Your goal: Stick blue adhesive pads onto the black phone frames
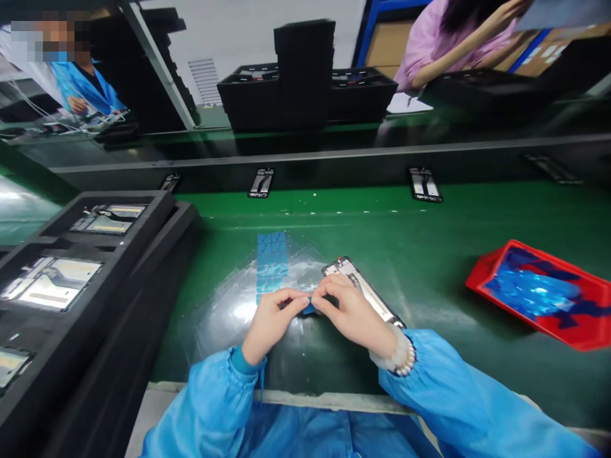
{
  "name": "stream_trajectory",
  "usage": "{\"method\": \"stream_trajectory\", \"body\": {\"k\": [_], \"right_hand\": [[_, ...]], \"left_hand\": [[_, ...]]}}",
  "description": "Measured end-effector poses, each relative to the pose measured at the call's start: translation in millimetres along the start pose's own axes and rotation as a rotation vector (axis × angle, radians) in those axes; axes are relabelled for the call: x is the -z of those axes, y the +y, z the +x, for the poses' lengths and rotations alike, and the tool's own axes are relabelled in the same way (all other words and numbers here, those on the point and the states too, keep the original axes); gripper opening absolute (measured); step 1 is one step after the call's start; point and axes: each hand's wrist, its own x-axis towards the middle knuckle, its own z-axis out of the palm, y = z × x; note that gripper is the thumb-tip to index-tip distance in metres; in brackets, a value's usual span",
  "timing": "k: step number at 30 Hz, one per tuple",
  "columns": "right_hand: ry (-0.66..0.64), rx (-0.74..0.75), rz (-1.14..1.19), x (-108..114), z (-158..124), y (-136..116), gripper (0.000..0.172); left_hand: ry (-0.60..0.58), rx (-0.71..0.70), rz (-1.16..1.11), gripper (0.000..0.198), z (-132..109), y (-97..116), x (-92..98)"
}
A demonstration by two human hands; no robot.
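Observation:
Both hands meet at the middle of the green work surface, fingertips pinched close together. My left hand (277, 318) and my right hand (351, 312) each grip a small blue piece (309, 308) between thumb and forefinger. Left of and behind them, a clear plastic sheet (219, 324) lies flat, bearing rows of blue stickers (272, 262). A phone part (370, 291) with a black frame and pale inside lies slantwise behind and beside my right hand, which partly hides it.
Black foam trays (128, 254) holding phone parts are stacked at the left. A red bin (587, 318) with blue film stands at the right. More phone parts (261, 183) lie along the far strip. Two people sit beyond, near black boxes (305, 76).

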Motion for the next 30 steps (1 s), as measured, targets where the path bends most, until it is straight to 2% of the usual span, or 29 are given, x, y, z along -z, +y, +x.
{"method": "stream_trajectory", "body": {"k": [4,6,8,10,13,15,18,21,22,25,26,28,30], "right_hand": [[0.088,-0.069,0.035,-1.3,-9.9,-0.5,0.018],[0.178,-0.091,0.135,-4.9,-14.5,0.3,0.01],[0.291,-0.148,0.297,-11.3,-19.9,0.1,0.021],[0.328,-0.235,0.483,-20.3,-25.6,-2.3,0.033],[0.316,-0.334,0.69,-33.4,-31.9,-9.0,0.023],[0.375,-0.352,0.727,-36.5,-34.0,-11.1,0.021],[0.423,-0.313,0.573,-26.2,-38.2,-0.9,0.022],[0.471,-0.208,0.108,-5.1,-49.0,26.3,0.027],[0.488,-0.181,-0.079,0.7,-53.9,36.7,0.033],[0.465,-0.149,-0.477,5.5,-67.9,60.1,0.083],[0.45,-0.146,-0.527,2.7,-71.5,63.3,0.093],[0.455,-0.143,-0.529,-7.0,-76.9,61.8,0.095],[0.468,-0.146,-0.46,-17.1,-80.9,52.7,0.095]], "left_hand": [[0.087,0.051,-0.103,0.012,-5.2,5.0,-12.1],[0.152,0.074,-0.155,0.013,-5.8,6.8,-14.5],[0.215,0.098,-0.214,0.017,-6.6,8.6,-17.2],[0.254,0.118,-0.265,0.023,-8.1,10.6,-21.6],[0.259,0.141,-0.346,0.027,-11.5,12.8,-30.4],[0.254,0.14,-0.368,0.027,-14.2,13.6,-34.8],[0.228,0.045,-0.24,0.031,-17.4,14.0,-33.8],[0.222,0.057,-0.094,0.04,-16.8,13.0,-26.6],[0.211,0.112,-0.098,0.043,-15.5,12.1,-25.0],[0.064,0.306,-0.253,0.046,-9.3,8.1,-27.8],[0.006,0.357,-0.309,0.046,-7.2,6.8,-31.5],[-0.049,0.411,-0.378,0.051,-3.6,4.7,-40.9],[-0.033,0.359,-0.425,0.059,-1.2,3.9,-49.8]]}}
